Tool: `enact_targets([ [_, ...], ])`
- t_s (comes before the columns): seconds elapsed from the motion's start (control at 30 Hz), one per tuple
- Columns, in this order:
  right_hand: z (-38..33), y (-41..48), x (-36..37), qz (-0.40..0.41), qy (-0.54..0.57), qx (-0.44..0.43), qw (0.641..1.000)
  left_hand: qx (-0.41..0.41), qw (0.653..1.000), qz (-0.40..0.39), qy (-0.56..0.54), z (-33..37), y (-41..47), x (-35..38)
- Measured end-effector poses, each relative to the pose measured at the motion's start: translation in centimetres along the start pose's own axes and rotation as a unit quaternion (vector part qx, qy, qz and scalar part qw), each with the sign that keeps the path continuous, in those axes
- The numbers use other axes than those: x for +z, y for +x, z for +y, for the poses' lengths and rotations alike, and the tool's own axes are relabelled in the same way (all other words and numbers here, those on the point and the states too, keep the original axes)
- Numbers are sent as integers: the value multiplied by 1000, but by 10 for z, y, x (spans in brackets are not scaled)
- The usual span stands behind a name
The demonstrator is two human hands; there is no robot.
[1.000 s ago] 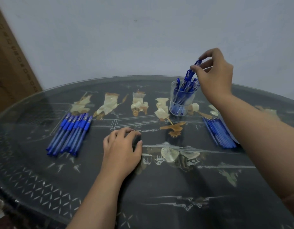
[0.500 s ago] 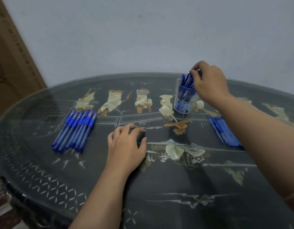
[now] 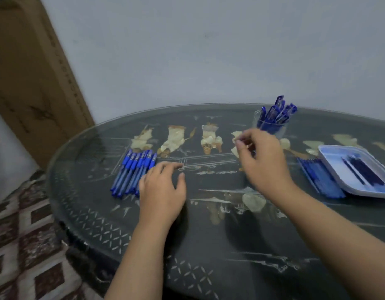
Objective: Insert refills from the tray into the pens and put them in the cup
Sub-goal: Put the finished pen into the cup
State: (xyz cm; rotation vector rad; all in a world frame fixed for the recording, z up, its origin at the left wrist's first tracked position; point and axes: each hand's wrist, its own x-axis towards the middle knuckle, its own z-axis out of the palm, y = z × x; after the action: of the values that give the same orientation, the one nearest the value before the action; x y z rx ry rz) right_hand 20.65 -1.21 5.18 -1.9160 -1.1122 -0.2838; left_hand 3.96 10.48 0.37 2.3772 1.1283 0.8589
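Glass table top (image 3: 230, 245): dark and oval, with pale inlay figures under the glass.
Left hand (image 3: 161, 189): palm down on the table at centre left; fingers relaxed and a little apart, holding nothing; its outer edge covers the near ends of the capped pens.
Capped pens (image 3: 133, 169): blue, in a flat row, side by side.
Right hand (image 3: 263, 161): over the table at centre right, blurred; fingers curled, thumb close to forefinger; I cannot tell if they pinch something.
Cup (image 3: 270, 127): clear, upright, at upper right behind the right hand; blue pens (image 3: 278, 111) stand inside, leaning right.
Tray (image 3: 338, 154): white, at the right edge; dark blue refills (image 3: 364, 172) lie inside.
Blue sticks (image 3: 321, 178): a row just beside the tray's left side; pens or refills, I cannot tell.
Cardboard box (image 3: 31, 83): upper left, against the wall.
Patterned carpet (image 3: 25, 234): lower left.
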Motion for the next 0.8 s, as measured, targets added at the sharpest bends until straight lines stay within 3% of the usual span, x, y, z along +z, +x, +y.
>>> enact_targets([
  [0.17,-33,-29,70,-169,-6,62,984,-96,990,99,25,-56,1,-35],
  [0.3,-63,-27,112,-223,4,112,968,-148,984,74,64,-85,0,-50],
  [0.5,-87,-6,159,-195,23,193,961,-120,988,13,91,-93,-1,-45],
  [0.8,-103,-10,185,-160,-81,186,966,-110,985,-38,130,-96,-2,-42],
])
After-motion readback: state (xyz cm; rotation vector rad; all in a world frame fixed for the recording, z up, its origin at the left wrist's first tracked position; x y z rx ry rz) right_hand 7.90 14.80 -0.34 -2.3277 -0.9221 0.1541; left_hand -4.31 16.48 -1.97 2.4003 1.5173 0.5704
